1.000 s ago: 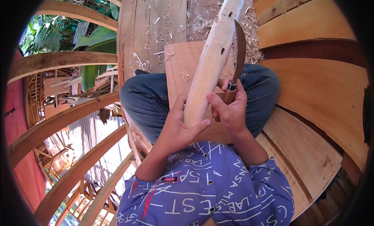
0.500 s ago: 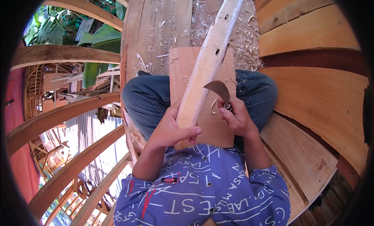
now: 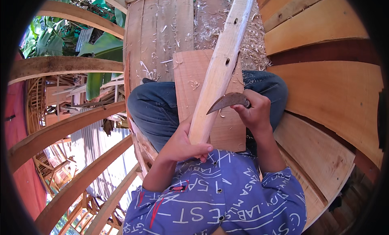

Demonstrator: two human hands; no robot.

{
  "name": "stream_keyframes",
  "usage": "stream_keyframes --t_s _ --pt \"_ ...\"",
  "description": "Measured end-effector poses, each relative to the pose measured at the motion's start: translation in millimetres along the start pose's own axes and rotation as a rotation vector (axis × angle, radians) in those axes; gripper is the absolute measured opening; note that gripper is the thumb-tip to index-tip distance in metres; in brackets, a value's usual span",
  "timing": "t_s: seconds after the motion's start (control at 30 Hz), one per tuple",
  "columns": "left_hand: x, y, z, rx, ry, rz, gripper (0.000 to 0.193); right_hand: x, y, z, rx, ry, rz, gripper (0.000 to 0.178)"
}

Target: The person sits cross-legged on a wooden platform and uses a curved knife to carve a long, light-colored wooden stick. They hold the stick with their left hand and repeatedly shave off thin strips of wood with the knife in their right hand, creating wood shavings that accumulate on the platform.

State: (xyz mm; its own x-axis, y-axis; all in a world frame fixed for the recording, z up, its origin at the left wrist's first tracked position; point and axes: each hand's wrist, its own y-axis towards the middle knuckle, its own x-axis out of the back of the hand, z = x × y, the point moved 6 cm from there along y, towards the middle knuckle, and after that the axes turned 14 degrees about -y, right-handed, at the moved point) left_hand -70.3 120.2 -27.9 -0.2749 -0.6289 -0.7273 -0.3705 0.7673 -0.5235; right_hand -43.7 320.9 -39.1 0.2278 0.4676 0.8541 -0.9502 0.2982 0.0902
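Knife [image 3: 231,100], one; holed plank [image 3: 214,79], one

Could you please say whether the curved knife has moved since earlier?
Yes: against the flat board, the curved knife has moved toward the near edge; its blade, earlier pointing away past the far edge, now points left over the holed wooden bar.

The curved knife [image 3: 229,100] at centre had a matt metal blade. The long holed plank [image 3: 216,71] was bare wood, ragged along one edge; the flat wooden board [image 3: 229,133] under it looked smoother. Curled wood shavings [image 3: 256,48] roughened the upper centre. The jeans [image 3: 152,107] were matt denim, the shirt [image 3: 194,190] printed cloth.
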Motion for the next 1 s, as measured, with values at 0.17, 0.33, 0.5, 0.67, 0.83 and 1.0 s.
stream_keyframes --t_s 0.17,0.33,0.5,0.67,0.83,1.0 --pt "-8.1 -6.2 13.4 0.062 0.088 0.015 0.073 20.4 15.6 -51.6 -0.261 0.027 -0.209 0.061" --pt "-4.2 -8.4 29.6 0.073 -0.034 0.033 0.071 38.4 12.5 -63.0 -0.164 0.190 -0.255 0.065" --pt "8.1 -2.7 14.4 -0.055 -0.075 0.036 0.071 -2.8 -12.2 3.3 0.117 0.164 0.063 0.061" --pt "-0.8 -4.4 1.0 -0.106 0.051 0.041 0.072 -17.2 -19.3 25.9 0.118 0.230 0.111 0.057" --pt "-2.1 -5.9 -9.6 -0.161 0.182 -0.074 0.074 -15.2 -15.0 21.6 0.186 0.159 0.168 0.057" --pt "-1.3 -6.2 -11.5 -0.205 0.375 -0.079 0.077 -3.9 -7.0 21.6 0.191 0.006 0.023 0.063"
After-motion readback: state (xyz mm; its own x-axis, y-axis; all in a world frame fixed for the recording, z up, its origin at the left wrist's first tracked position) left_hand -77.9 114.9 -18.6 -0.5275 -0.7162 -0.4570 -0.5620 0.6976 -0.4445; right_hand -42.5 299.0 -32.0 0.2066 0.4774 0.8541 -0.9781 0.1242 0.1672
